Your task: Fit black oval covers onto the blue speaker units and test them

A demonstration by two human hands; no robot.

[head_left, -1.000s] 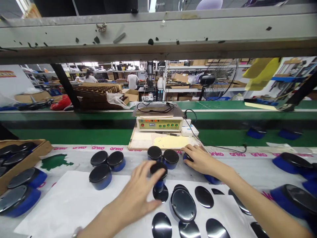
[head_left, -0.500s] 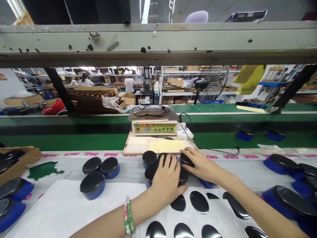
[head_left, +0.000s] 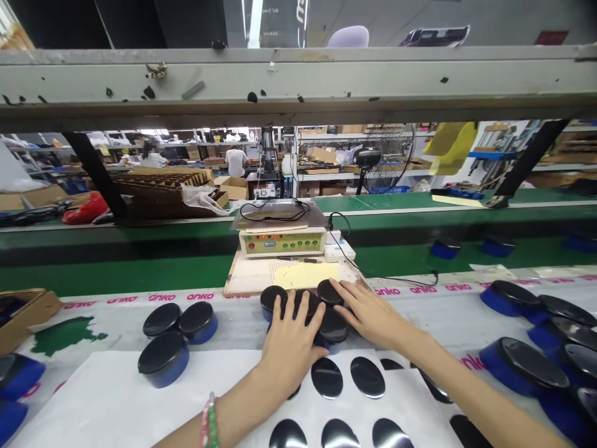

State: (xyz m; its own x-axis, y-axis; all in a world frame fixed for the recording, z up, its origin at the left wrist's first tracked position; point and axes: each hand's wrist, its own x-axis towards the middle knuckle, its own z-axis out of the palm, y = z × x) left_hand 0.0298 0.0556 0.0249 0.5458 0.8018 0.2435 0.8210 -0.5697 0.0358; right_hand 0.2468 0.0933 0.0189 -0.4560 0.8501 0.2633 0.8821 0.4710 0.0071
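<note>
My left hand (head_left: 291, 345) lies over a cluster of round, blue-sided pieces with glossy black tops, its fingers spread across them. One such black-topped piece (head_left: 333, 328) sits just right of its fingers; another at the back left (head_left: 273, 300) is beside its fingertips. From the right, my right hand (head_left: 373, 312) reaches in with fingers stretched, its fingertips touching the edge of the back right piece (head_left: 330, 291). Part of the cluster is hidden under my left hand. Below the hands, a white sheet (head_left: 354, 407) carries rows of black oval discs (head_left: 367, 376).
Three more black-topped pieces (head_left: 163, 359) stand together on the left, and several crowd the right side (head_left: 525, 367). Behind the cluster is a control box (head_left: 282, 242) with lit indicators, on a board. A cardboard box (head_left: 35, 320) is at far left. An overhead beam (head_left: 298, 81) crosses above.
My right hand has moved left, bringing the back right piece closer to the cluster. My left hand has shifted slightly left. The blue piece under my right forearm no longer shows. The view has turned a little right.
</note>
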